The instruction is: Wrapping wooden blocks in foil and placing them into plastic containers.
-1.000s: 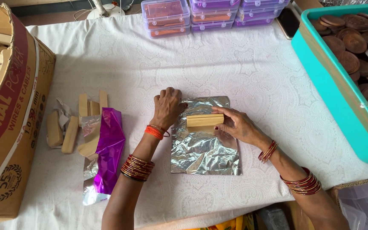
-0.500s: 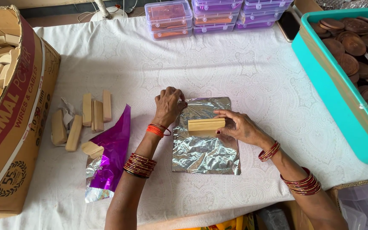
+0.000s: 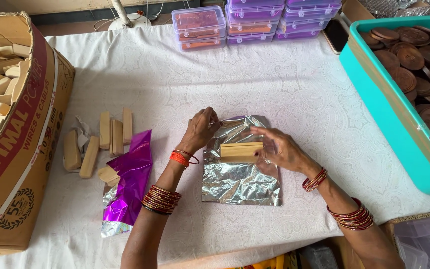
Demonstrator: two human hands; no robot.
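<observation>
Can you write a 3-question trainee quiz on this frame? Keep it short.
1. True or false: the wooden block lies on the silver foil sheet.
2. Which hand lifts the foil's far left corner?
A) left hand
B) right hand
C) neither
3. Fill in: the brown discs lie in a ___ tray.

Key
1. True.
2. A; the right hand is at the block's right end.
3. Teal.
</observation>
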